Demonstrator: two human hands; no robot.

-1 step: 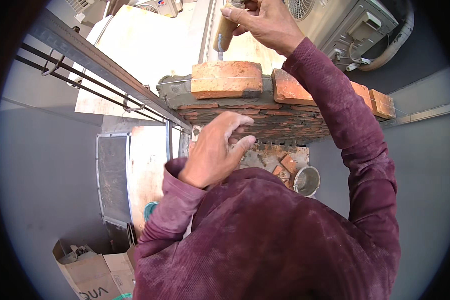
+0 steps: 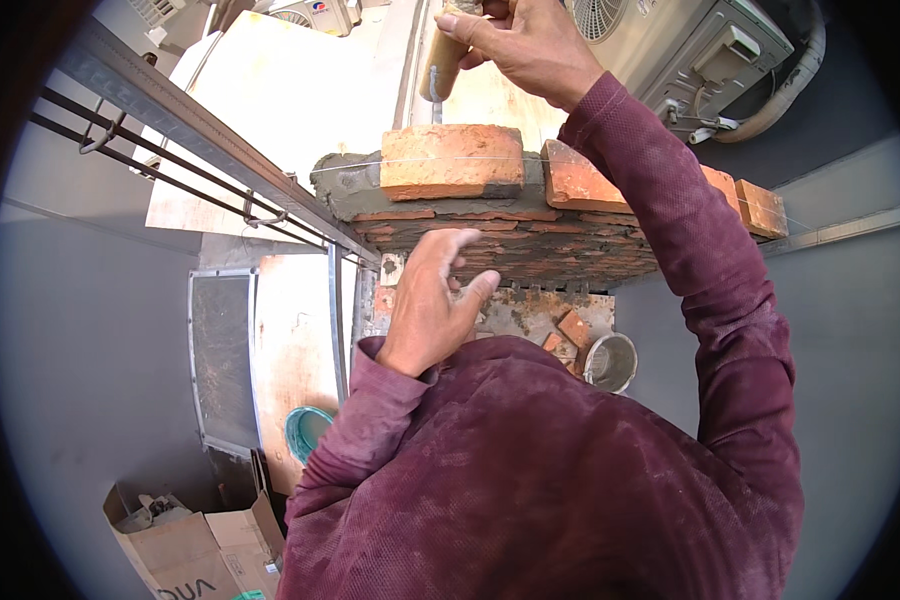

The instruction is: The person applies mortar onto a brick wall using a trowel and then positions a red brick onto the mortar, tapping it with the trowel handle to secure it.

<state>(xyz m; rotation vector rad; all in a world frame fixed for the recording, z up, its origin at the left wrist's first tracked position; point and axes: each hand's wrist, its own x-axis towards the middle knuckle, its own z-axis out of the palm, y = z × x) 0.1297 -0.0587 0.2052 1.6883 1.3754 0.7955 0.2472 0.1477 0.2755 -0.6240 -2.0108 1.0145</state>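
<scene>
My right hand (image 2: 530, 45) is closed around what looks like a trowel (image 2: 442, 68), its thick tan handle pointing down. The upper part of the tool runs out of view. Just below the handle, a single orange brick (image 2: 452, 163) lies on grey mortar (image 2: 348, 185) atop a brick wall (image 2: 530, 240). Mortar fills the gap between it and the brick to its right (image 2: 583, 178). On the near side of the wall, my left hand (image 2: 435, 305) hangs with curved fingers apart from the thumb, holding nothing. A thin white string (image 2: 345, 165) stretches along the top course.
Metal framing (image 2: 200, 120) and dark rods (image 2: 170, 165) slant along the left. Air-conditioner units (image 2: 715, 75) stand beyond the wall at right. Below are a grey bucket (image 2: 611, 363), loose brick pieces (image 2: 573, 327), a teal bucket (image 2: 308, 430) and a cardboard box (image 2: 195, 550).
My left hand has shifted slightly left, away from the wall face. The tool in my right hand has moved a little left. More of the teal bucket shows.
</scene>
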